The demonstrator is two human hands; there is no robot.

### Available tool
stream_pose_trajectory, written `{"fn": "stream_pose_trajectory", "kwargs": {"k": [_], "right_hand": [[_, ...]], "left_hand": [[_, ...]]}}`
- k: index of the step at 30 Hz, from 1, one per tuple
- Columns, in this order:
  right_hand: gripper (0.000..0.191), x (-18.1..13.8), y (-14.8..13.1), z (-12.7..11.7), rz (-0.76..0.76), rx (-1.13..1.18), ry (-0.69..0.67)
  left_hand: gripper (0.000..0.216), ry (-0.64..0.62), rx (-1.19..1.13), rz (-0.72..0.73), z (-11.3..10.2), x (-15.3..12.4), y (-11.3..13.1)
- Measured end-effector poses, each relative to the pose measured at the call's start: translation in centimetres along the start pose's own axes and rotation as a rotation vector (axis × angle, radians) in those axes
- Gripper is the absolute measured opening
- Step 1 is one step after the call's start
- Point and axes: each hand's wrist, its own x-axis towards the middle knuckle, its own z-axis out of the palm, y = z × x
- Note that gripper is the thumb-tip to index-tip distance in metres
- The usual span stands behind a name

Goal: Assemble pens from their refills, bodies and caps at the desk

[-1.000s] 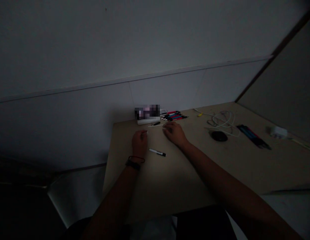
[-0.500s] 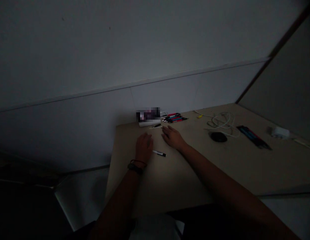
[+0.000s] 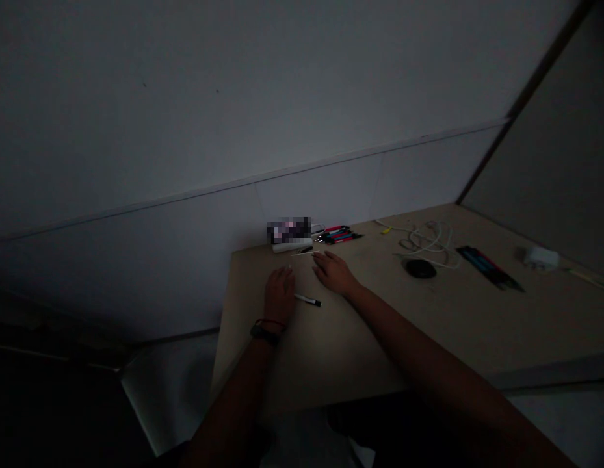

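Observation:
The scene is dim. My left hand (image 3: 279,294) lies flat on the beige desk (image 3: 380,325) with fingers stretched out, its edge touching a white pen with a black cap (image 3: 307,300). A dark band sits on that wrist. My right hand (image 3: 333,272) rests palm down a little farther back, fingers extended and holding nothing. Just beyond its fingertips lie a thin white stick (image 3: 304,253) and a small dark piece (image 3: 306,249).
At the desk's back edge stand a white box (image 3: 292,245) and a bunch of red and blue pens (image 3: 338,234). To the right lie white cables (image 3: 428,242), a dark round object (image 3: 419,268), a dark flat pack (image 3: 487,267) and a white adapter (image 3: 540,258). Walls enclose the desk.
My left hand opened from a loose fist and slid right to the white pen. My right hand drew back slightly from the thin stick. The view shifted a little.

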Motion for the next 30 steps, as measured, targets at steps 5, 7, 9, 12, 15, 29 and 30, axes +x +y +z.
{"fn": "stream_pose_trajectory", "kwargs": {"k": [5, 7, 9, 12, 15, 29, 30], "right_hand": [[0.047, -0.3, -0.3, -0.2, -0.024, 0.014, 0.001], [0.046, -0.6, -0.7, -0.5, -0.019, 0.01, 0.005], [0.046, -1.2, -1.3, -0.7, -0.002, 0.001, 0.01], [0.046, -2.7, -2.1, -1.1, 0.011, -0.021, 0.021], [0.047, -4.4, -2.6, -1.4, 0.008, -0.029, 0.009], [0.051, -6.2, -4.2, -2.5, 0.019, -0.165, -0.086], [0.051, -6.3, -4.3, -2.6, 0.022, -0.176, -0.093]], "left_hand": [[0.039, -0.009, 0.032, 0.043, -1.4, -3.9, -0.1], [0.042, -0.024, 0.058, 0.055, -1.9, -5.3, -0.1], [0.045, -0.042, 0.1, 0.065, -2.3, -6.3, 0.0], [0.046, -0.058, 0.154, 0.096, -2.5, -7.1, 0.5], [0.046, -0.081, 0.177, 0.174, -2.6, -7.3, 1.2], [0.046, -0.15, 0.215, 0.125, -3.0, -7.0, 2.8], [0.046, -0.145, 0.203, 0.115, -3.0, -6.9, 2.9]]}}
